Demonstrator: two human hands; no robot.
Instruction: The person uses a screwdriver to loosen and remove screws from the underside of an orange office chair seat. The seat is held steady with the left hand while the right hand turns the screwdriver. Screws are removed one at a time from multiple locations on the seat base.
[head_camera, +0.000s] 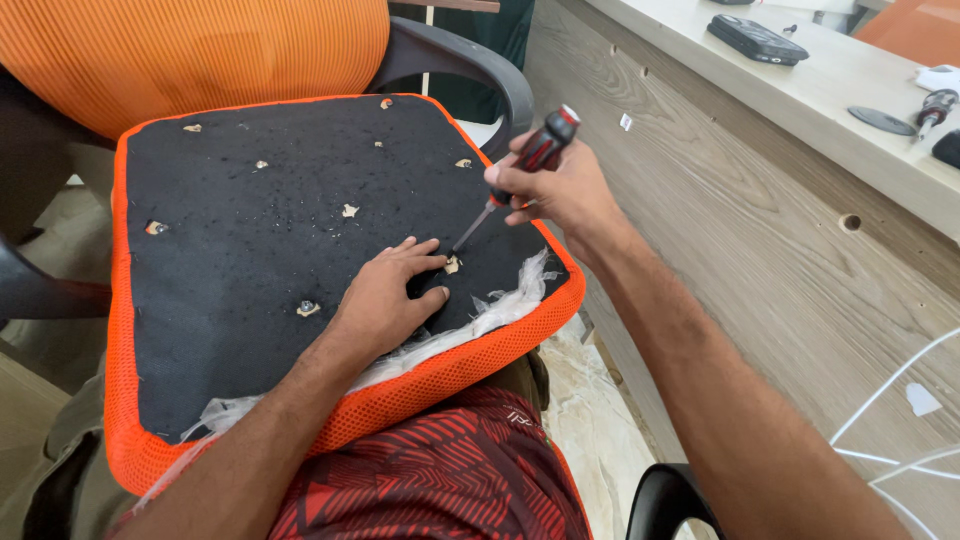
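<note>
Currently the right hand (556, 190) is gripping a red-and-black screwdriver (520, 172) in a closed fist, tip angling down onto the black underside of an orange seat cushion (250, 240) lying across the person's lap. Left hand (385, 295) is pressing flat on the black fabric, fingers spread, fingertips just beside the tip. White plastic wrap (500, 300) is bunching along the near edge.

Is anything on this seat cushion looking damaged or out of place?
Yes. The black underside has several torn holes showing pale material, and white plastic wrap hangs ragged along the front edge, near the left hand.
</note>
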